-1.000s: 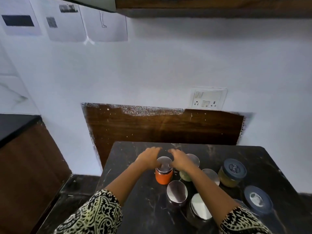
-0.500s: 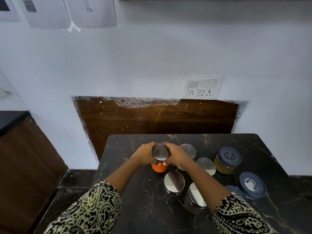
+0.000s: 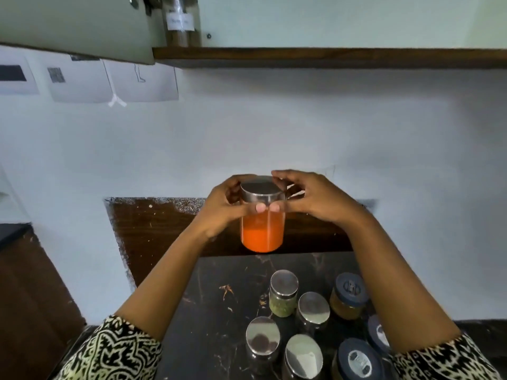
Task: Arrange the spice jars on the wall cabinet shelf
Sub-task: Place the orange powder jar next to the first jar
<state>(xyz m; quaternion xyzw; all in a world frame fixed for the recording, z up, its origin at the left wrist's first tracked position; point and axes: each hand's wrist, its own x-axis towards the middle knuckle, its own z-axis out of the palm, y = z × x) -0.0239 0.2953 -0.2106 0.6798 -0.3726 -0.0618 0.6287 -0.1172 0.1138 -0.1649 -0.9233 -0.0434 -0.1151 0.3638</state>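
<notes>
I hold an orange spice jar [image 3: 262,231] with a steel lid in the air in front of the wall, upright. My left hand [image 3: 223,205] grips its left side and my right hand [image 3: 315,198] grips its right side, thumbs meeting just below the lid. Above, the wall cabinet shelf [image 3: 329,56] is a dark wooden board with a labelled jar [image 3: 179,27] standing at its left end. Several more jars stay on the black table [image 3: 214,303]: a green-filled jar [image 3: 283,293], steel-lidded jars [image 3: 313,308] and blue-lidded jars [image 3: 348,296].
An open pale cabinet door [image 3: 76,26] hangs at the upper left beside the shelf. Paper sheets [image 3: 82,80] are taped to the white wall below it. A brown wood panel [image 3: 164,229] backs the table. A dark counter [image 3: 13,234] lies at the left.
Both hands closed on the orange jar on the table and lifted it up toward the shelf. The camera tilted upward, bringing the shelf and cabinet door into view.
</notes>
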